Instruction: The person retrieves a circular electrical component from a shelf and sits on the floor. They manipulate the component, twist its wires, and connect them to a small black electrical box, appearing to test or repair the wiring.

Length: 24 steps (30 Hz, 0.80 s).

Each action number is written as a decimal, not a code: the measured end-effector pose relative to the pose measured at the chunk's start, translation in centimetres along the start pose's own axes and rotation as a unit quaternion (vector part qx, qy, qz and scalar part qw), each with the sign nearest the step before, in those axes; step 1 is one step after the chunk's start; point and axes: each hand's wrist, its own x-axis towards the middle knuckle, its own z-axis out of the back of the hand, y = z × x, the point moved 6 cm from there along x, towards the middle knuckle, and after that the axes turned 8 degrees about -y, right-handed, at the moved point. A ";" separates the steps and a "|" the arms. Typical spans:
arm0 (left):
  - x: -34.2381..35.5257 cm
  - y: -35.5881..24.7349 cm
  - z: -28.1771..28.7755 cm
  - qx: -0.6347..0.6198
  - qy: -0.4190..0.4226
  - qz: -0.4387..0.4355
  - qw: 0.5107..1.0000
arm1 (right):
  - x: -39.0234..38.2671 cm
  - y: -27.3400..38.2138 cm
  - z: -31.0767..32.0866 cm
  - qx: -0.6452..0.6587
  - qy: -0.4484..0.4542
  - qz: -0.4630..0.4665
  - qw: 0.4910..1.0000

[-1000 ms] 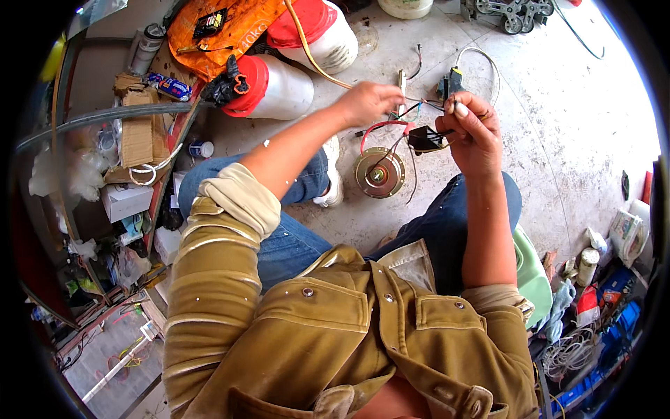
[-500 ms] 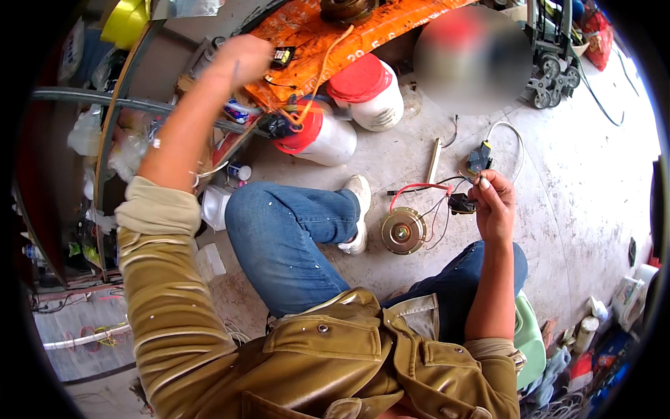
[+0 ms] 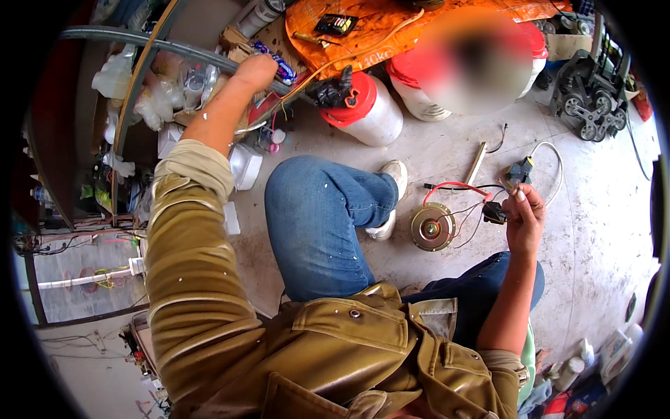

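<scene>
My left hand reaches out over the cluttered shelf at upper left, next to a blue-and-white packet; its fingers are hidden from view. My right hand is closed in a pinch on thin wire ends above the floor. A small black block hangs by that hand among the wires. Red and dark leads run to a round brass-coloured motor lying on the floor. Beyond the hand is a dark boxy connector with a looped white cable.
An orange sheet with a black-and-yellow pack spreads at the top. Below it stands a white tub with a red lid. A pale strip lies beyond the motor. A wheeled trolley stands at far right.
My left hand has moved from beside the black-and-yellow pack on the orange sheet to the shelf clutter. My right hand still pinches the wires. The whole view has shifted.
</scene>
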 end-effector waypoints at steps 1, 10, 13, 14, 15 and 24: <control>-0.1 -0.1 -1.3 -0.030 0.006 0.015 0.999 | -0.1 0.0 -0.2 -0.002 -0.002 -0.003 1.000; -0.1 -8.9 9.3 -0.338 -0.144 -0.056 0.928 | -0.3 -0.2 -2.0 -0.036 -0.048 -0.009 0.998; -2.6 -19.0 20.8 -0.513 -0.197 -0.198 0.812 | -0.2 0.5 -2.6 -0.017 0.030 0.013 0.999; -3.6 -22.1 22.4 -0.546 -0.184 -0.245 0.780 | -0.3 0.6 -2.8 -0.005 0.052 0.015 0.999; -4.9 -25.3 24.4 -0.566 -0.127 -0.249 0.775 | -0.4 0.8 -2.6 0.000 0.054 0.027 0.998; -6.6 -32.9 24.1 -0.515 -0.191 -0.356 0.756 | -1.8 0.4 -3.6 -0.057 0.052 0.007 0.997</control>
